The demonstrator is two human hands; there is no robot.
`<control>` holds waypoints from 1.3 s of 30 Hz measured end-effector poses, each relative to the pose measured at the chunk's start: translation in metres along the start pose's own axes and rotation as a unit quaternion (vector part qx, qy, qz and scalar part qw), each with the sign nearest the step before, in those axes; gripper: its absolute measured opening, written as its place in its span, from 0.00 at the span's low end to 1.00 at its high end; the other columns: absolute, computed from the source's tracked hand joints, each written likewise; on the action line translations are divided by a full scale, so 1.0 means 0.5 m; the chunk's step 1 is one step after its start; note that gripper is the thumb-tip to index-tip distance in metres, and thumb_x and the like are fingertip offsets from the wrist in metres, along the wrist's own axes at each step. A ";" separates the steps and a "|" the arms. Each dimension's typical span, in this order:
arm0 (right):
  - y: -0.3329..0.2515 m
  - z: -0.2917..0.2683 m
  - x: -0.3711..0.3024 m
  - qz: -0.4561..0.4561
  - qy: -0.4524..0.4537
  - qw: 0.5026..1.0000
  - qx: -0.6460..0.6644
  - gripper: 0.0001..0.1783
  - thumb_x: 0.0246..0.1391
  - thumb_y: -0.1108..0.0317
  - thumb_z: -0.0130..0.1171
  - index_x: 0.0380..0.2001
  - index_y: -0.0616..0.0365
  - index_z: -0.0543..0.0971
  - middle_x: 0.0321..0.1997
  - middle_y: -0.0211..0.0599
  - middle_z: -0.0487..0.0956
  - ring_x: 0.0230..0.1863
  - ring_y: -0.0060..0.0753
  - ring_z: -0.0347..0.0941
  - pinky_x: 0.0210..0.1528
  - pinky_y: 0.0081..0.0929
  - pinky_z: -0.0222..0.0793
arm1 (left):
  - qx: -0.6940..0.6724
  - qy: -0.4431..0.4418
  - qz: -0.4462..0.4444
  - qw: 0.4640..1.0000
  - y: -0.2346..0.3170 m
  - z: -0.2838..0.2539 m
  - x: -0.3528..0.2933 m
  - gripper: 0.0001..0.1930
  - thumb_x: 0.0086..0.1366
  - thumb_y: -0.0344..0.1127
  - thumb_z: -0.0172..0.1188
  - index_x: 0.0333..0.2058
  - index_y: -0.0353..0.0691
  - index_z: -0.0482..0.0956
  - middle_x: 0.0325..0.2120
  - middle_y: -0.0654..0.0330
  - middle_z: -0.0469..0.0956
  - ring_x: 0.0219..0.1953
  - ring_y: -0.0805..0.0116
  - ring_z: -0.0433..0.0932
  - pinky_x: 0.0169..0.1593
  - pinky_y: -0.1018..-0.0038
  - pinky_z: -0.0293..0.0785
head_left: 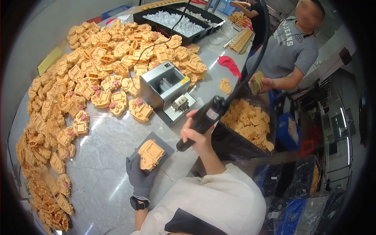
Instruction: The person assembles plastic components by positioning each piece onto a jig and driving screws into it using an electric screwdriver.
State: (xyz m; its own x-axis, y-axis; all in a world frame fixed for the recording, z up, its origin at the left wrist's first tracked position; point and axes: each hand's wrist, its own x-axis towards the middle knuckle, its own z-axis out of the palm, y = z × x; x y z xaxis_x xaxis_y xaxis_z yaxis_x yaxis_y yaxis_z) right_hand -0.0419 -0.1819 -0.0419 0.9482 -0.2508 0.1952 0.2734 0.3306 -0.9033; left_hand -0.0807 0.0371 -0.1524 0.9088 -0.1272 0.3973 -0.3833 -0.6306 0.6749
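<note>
My left hand (139,176), in a grey glove with a black watch at the wrist, grips the lower edge of a light-orange plastic housing (150,154). The housing lies on a dark grey square block (167,145) on the table. My bare right hand (200,139) is wrapped round a black electric screwdriver (204,120), held tilted to the right of the block. Its lower end is apart from the housing. Beyond the block stands a steel box-shaped machine (150,94) with an open top, probably a screw feeder.
A big heap of orange housings (88,74) curves along the table's far and left sides. Several near ones carry pink parts and thin wires. Black trays (196,38) of clear pieces stand behind. A black bin (235,148) of housings is at right, near another person (291,53).
</note>
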 end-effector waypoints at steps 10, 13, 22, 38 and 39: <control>-0.036 -0.080 0.077 -0.195 0.157 0.965 -0.073 0.23 0.39 0.82 0.53 0.42 0.65 0.62 0.18 0.35 0.69 0.15 0.25 0.65 0.23 0.22 0.65 | -0.012 -0.020 -0.005 1.000 -0.001 -0.001 0.020 0.38 0.38 0.39 0.71 0.49 0.38 0.64 0.40 0.56 0.71 0.43 0.56 0.70 0.59 0.52 0.54; -0.036 -0.079 0.132 -0.220 0.129 0.960 -0.115 0.22 0.42 0.82 0.49 0.45 0.62 0.63 0.20 0.34 0.68 0.17 0.26 0.63 0.26 0.27 0.63 | -0.009 -0.017 -0.009 1.000 -0.002 -0.005 0.017 0.38 0.38 0.39 0.71 0.49 0.38 0.64 0.38 0.56 0.71 0.42 0.57 0.70 0.59 0.52 0.54; 0.008 -0.036 0.214 -0.205 0.109 0.964 -0.128 0.19 0.40 0.83 0.53 0.39 0.68 0.64 0.17 0.32 0.71 0.17 0.22 0.67 0.26 0.20 0.66 | -0.003 -0.012 -0.004 1.000 -0.004 -0.001 0.017 0.38 0.38 0.40 0.72 0.49 0.37 0.64 0.38 0.56 0.72 0.42 0.57 0.71 0.59 0.52 0.55; 0.008 -0.051 0.191 -0.171 0.071 0.974 -0.130 0.18 0.37 0.84 0.55 0.36 0.67 0.66 0.15 0.29 0.71 0.15 0.19 0.66 0.22 0.16 0.64 | 0.003 -0.009 0.007 1.000 -0.006 0.003 0.003 0.40 0.37 0.41 0.72 0.50 0.38 0.63 0.42 0.57 0.71 0.43 0.56 0.71 0.58 0.51 0.56; 0.003 -0.045 0.177 -0.160 0.081 0.973 -0.144 0.19 0.37 0.83 0.53 0.38 0.66 0.65 0.16 0.31 0.69 0.15 0.22 0.66 0.24 0.18 0.64 | 0.008 -0.005 -0.004 1.000 -0.008 0.002 0.003 0.40 0.37 0.41 0.72 0.50 0.38 0.63 0.42 0.57 0.71 0.43 0.56 0.71 0.58 0.51 0.56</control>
State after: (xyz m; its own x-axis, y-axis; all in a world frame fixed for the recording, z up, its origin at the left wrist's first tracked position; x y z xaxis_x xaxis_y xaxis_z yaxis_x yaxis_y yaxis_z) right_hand 0.0388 -0.2241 -0.0348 0.7771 -0.4474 0.4426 0.4719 -0.0511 -0.8802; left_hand -0.0779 0.0388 -0.1553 0.9137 -0.1286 0.3856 -0.3726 -0.6440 0.6682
